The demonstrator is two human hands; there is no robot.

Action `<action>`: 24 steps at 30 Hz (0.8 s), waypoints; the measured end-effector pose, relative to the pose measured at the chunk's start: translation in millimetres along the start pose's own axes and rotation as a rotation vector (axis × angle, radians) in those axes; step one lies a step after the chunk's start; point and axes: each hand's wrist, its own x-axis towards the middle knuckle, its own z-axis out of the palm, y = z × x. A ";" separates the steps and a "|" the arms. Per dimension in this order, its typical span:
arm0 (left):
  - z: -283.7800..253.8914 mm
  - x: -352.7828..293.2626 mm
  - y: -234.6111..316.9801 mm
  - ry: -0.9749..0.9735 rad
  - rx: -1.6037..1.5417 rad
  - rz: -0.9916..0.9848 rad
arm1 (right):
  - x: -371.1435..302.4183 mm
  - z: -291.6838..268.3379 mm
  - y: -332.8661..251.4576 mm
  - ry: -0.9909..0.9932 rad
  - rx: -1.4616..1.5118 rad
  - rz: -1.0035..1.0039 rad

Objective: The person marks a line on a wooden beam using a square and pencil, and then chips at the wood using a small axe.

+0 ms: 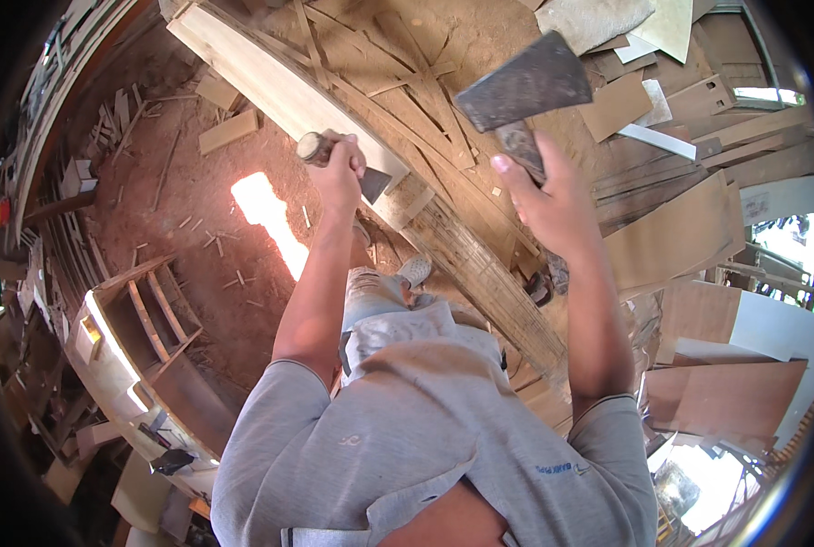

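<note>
My left hand point(340, 173) is wrapped round the wooden handle of a chisel point(373, 184), whose wide metal blade lies over the near end of a pale timber board point(270, 96). The round butt of the handle points up and left. Raised to the right of the board, my right hand point(548, 201) grips a hatchet point(527, 84) by its short handle, with the dark broad head up and away from the chisel. Under the pale board runs a longer, darker wooden beam point(489, 264), slanting from far left to near right.
Thin wood strips point(407, 82) lie beyond the beam. Loose panels and boards point(671, 228) are stacked on the right. A wooden cabinet frame point(156, 337) stands at the left, and offcuts point(228, 132) litter the reddish dirt floor point(179, 191). My foot point(414, 271) is beside the beam.
</note>
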 end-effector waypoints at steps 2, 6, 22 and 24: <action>7.0 0.4 -11.1 -0.122 0.032 0.025 | -3.6 -1.6 4.2 -0.007 0.087 0.064; 19.9 -0.3 -38.8 -0.103 0.164 0.060 | -13.6 -4.5 0.0 -0.002 0.273 0.190; -19.9 -23.7 8.8 0.246 0.192 -0.093 | -62.8 33.4 84.2 -0.063 0.167 0.223; -32.7 -34.1 14.1 -0.012 0.554 -0.076 | -80.1 50.5 119.4 -0.185 0.174 0.342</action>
